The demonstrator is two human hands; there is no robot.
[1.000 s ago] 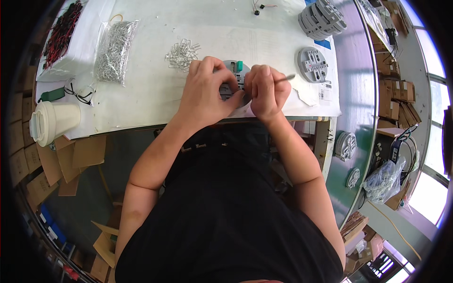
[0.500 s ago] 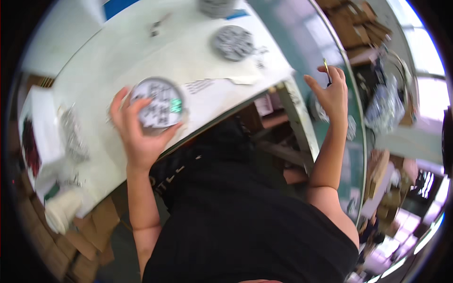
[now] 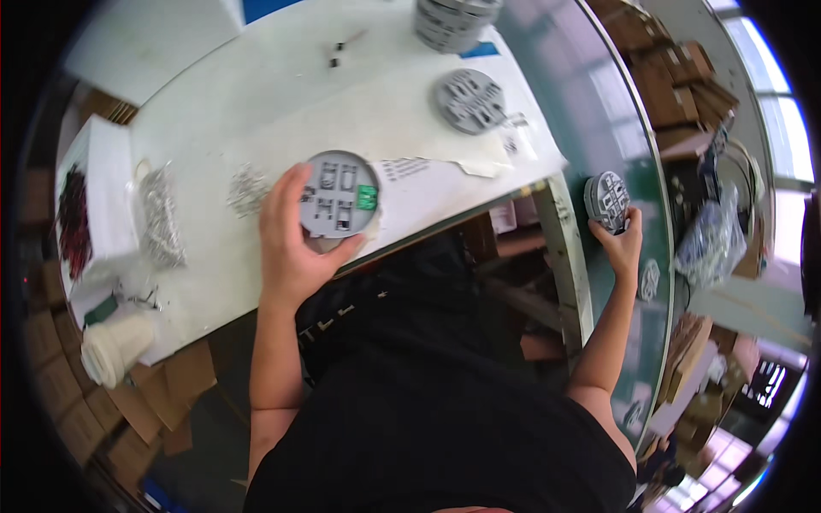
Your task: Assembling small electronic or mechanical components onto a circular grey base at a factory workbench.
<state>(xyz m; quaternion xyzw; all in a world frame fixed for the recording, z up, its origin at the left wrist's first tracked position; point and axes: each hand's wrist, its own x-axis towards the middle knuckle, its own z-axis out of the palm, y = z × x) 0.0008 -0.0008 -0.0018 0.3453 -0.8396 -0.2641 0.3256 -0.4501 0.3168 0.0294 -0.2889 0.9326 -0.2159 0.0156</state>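
In my left hand (image 3: 295, 244) is a round grey plastic housing (image 3: 329, 224), gripped by its rim between thumb and fingers over the table's near edge. Its face has rectangular recesses and a small green circuit board. My right hand (image 3: 623, 244) pinches the near edge of a similar slotted grey disc (image 3: 608, 198) at the green belt on the right. Whether that disc rests on the belt I cannot tell. Another grey disc (image 3: 470, 101) lies on the table toward the back, near a stack of discs (image 3: 453, 24).
Small silvery parts (image 3: 248, 188) lie left of my left hand, beside a clear bag of parts (image 3: 161, 218). A white box (image 3: 107, 184) holds red and dark wires. More discs (image 3: 650, 280) sit along the green belt (image 3: 590, 94). Cartons (image 3: 671, 85) stand beyond it.
My right hand held a thin brass-tipped tool above the belt; now it has moved down and grips a grey disc, the tool no longer visible. My left hand keeps its housing.
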